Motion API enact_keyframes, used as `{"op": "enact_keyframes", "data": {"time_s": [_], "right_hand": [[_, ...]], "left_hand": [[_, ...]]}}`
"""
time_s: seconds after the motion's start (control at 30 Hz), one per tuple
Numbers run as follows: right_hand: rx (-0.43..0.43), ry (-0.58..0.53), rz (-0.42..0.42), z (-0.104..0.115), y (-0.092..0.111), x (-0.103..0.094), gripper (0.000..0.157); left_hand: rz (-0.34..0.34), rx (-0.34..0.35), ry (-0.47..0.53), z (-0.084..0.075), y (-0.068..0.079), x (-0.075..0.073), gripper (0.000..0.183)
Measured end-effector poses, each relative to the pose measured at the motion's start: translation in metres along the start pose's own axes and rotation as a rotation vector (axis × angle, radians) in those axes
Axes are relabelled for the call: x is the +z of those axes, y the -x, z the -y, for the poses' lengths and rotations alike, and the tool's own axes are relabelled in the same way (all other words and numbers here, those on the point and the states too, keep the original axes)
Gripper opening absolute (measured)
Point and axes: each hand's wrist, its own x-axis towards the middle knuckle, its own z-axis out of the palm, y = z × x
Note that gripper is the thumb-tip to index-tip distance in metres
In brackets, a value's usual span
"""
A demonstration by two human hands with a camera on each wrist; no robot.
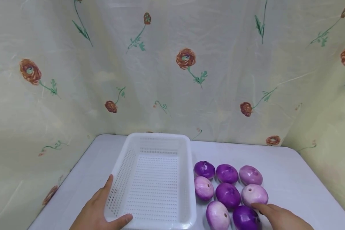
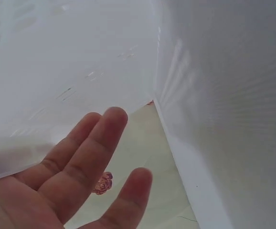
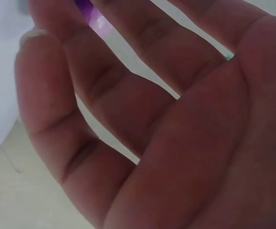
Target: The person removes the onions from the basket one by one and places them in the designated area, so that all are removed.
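A white plastic basket (image 1: 190,179) with perforated walls and floor stands left of centre on the table, with nothing inside it. My left hand (image 1: 96,207) is at its near left corner, thumb by the front rim and fingers along the outer left side. In the left wrist view the fingers (image 2: 88,160) look extended and spread beside the white wall. Several purple onions sit in rows right of the basket. My right hand (image 1: 281,217) is at the near right of them, fingertips close to a pale onion (image 1: 254,195) and a dark purple onion (image 1: 246,218); contact is unclear.
The white table (image 1: 290,179) has its far edge against a flower-patterned curtain (image 1: 161,70), which also hangs along both sides. A pale onion (image 1: 217,215) lies close to the basket's near right corner. A lighter purple onion (image 1: 250,175) sits at the back right.
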Motion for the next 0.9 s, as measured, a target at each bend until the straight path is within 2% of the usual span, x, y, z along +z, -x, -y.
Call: {"op": "enact_keyframes", "data": {"time_s": [0.13, 0.27, 0.37, 0.5, 0.6, 0.7, 0.83, 0.9], "right_hand": [[0.088, -0.052, 0.103, 0.002, -0.001, -0.007, 0.1], [0.16, -0.13, 0.188, 0.002, -0.002, -0.012, 0.097], [0.17, -0.131, 0.203, 0.002, 0.0, -0.013, 0.097], [0.163, -0.107, 0.189, 0.003, 0.002, -0.014, 0.099], [0.162, -0.097, 0.17, 0.006, 0.003, -0.015, 0.102], [0.19, -0.094, 0.171, 0.009, 0.002, -0.016, 0.106], [0.217, -0.13, 0.209, 0.014, 0.0, -0.018, 0.102], [0.232, -0.137, 0.213, 0.015, -0.001, -0.02, 0.107]], "left_hand": [[0.001, -0.012, -0.023, 0.001, 0.002, -0.001, 0.142], [-0.036, 0.043, -0.041, 0.0, 0.004, -0.002, 0.138], [-0.046, 0.064, -0.048, -0.002, 0.005, -0.002, 0.136], [-0.03, 0.028, -0.067, -0.004, 0.008, -0.004, 0.138], [-0.041, 0.03, -0.086, -0.004, 0.009, -0.005, 0.139], [-0.081, 0.075, -0.108, -0.004, 0.009, -0.004, 0.138], [-0.14, 0.128, -0.148, -0.004, 0.007, -0.002, 0.136], [-0.178, 0.148, -0.17, -0.005, 0.007, -0.002, 0.136]]}}
